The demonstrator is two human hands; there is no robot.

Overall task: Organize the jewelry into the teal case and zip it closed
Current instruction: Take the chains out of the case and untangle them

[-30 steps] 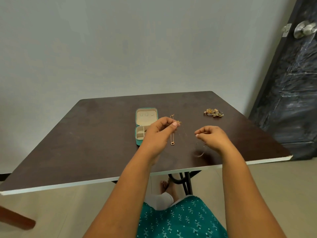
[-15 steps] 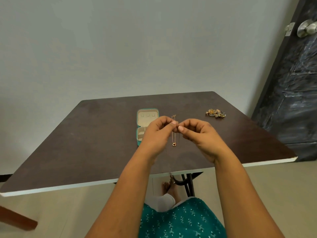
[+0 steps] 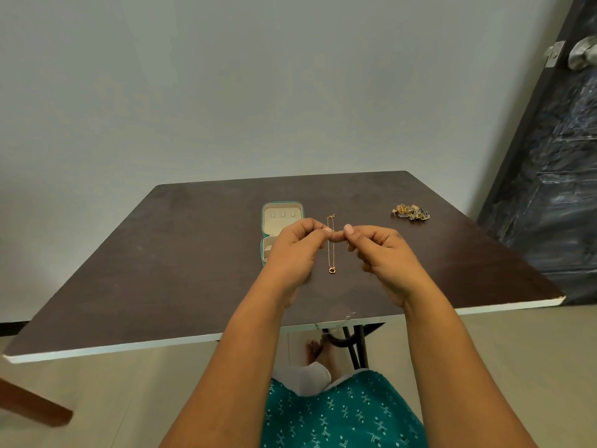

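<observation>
Both hands are hovering over the surface (image 3: 193,253): left hand (image 3: 297,250) and right hand (image 3: 384,253) are pinching something fine between fingertips, necklace (image 3: 331,247) lying beneath, teal case (image 3: 281,205) sitting open.

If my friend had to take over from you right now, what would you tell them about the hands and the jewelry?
Left hand: its fingers pinch the thin gold necklace near its upper part.
Right hand: its fingers are curled and meet the left fingertips at the chain; it seems to pinch the chain too.
The necklace hangs down between the hands, its ring pendant at the bottom.
The teal case lies open on the table, just behind the left hand.
A small pile of jewelry sits on the table's far right.
Done: case opened. Whether anything is in it, I cannot tell.
Left: put the necklace and the pile in, then zip it closed.
</observation>
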